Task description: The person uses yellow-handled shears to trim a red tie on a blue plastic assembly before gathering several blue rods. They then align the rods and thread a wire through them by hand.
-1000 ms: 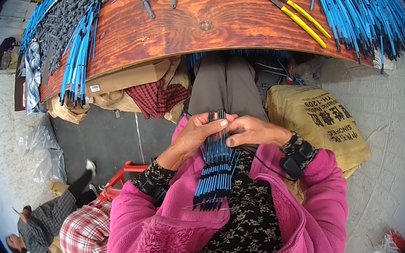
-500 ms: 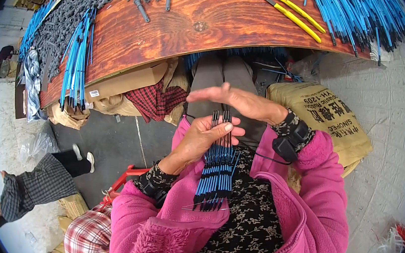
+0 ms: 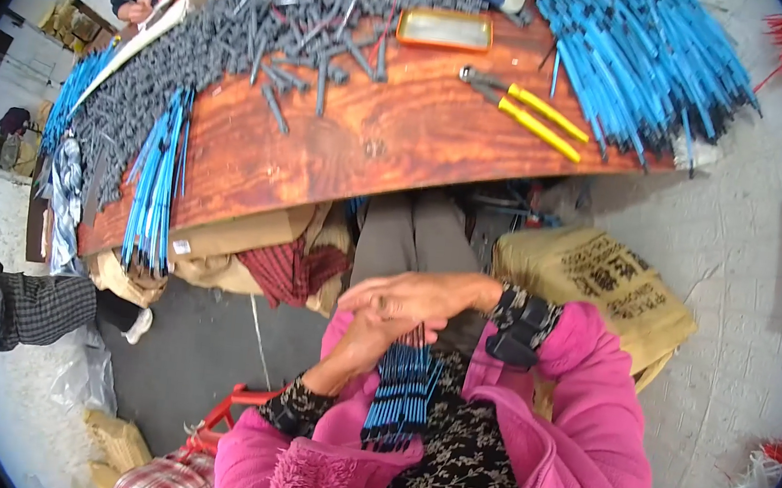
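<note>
A bundle of thin blue rods with black tips and bands (image 3: 401, 395) hangs in front of my chest. My left hand (image 3: 362, 349) is wrapped round its upper end, over my lap. Laid across the top of that hand is my right hand (image 3: 428, 296), flat with its fingers stretched out. It covers the upper ends of the rods and part of my left fingers. Both hands are below the near edge of the wooden table (image 3: 323, 164).
Grey plastic pieces (image 3: 212, 40) cover the table's far left. Yellow-handled pincers (image 3: 540, 124), a small orange-rimmed tray (image 3: 444, 28) and a big blue rod pile (image 3: 642, 70) lie rightward. More rods (image 3: 156, 188) overhang the left edge. A sack (image 3: 589, 286) stands right; people (image 3: 36, 310) are at left.
My right hand has come down from above the rod tips onto my left hand. The view has tilted up, showing more of the table. The person at left has shifted.
</note>
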`<state>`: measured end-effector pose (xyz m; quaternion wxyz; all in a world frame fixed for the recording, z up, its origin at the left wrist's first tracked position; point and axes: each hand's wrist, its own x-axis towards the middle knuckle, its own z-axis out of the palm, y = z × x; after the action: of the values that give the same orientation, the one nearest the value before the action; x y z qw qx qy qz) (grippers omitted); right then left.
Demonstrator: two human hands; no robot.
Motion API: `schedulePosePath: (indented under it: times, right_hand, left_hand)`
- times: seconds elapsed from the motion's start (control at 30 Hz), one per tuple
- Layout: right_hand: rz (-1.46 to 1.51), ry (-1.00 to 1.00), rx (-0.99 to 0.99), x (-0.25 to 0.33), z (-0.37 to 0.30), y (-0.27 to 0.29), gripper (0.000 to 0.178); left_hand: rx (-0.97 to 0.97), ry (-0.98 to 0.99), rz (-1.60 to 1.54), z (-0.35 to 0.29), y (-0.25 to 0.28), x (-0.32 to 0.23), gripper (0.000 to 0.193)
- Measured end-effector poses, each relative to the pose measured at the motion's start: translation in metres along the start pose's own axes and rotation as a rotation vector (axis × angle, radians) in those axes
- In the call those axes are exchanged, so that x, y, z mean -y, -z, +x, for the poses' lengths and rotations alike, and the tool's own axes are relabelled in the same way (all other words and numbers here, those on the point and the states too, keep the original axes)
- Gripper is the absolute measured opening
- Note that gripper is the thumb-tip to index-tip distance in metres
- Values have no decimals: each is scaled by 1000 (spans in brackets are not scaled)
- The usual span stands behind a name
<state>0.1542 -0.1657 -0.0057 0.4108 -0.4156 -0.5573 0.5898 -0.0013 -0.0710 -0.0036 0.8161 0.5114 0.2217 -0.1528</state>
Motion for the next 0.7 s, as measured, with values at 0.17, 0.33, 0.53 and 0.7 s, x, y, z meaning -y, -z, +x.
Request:
schedulePosePath:
  times: [0.17, 0.33, 0.53, 0.7]
  right_hand:
    - [-209, 108, -199, -4, -5, 13, 55]
    - [-726, 72, -868, 42, -36, 86, 24]
    - [-1492, -253, -1352, 39, -94, 149, 24]
    - [-1455, -374, -1283, 53, -101, 151, 26]
  left_hand:
    - [14, 35, -15, -1, 6, 5, 29]
    - [50, 85, -62, 0, 10, 7, 34]
    - [37, 74, -86, 2, 16, 9, 34]
    - [22, 71, -92, 5, 24, 10, 34]
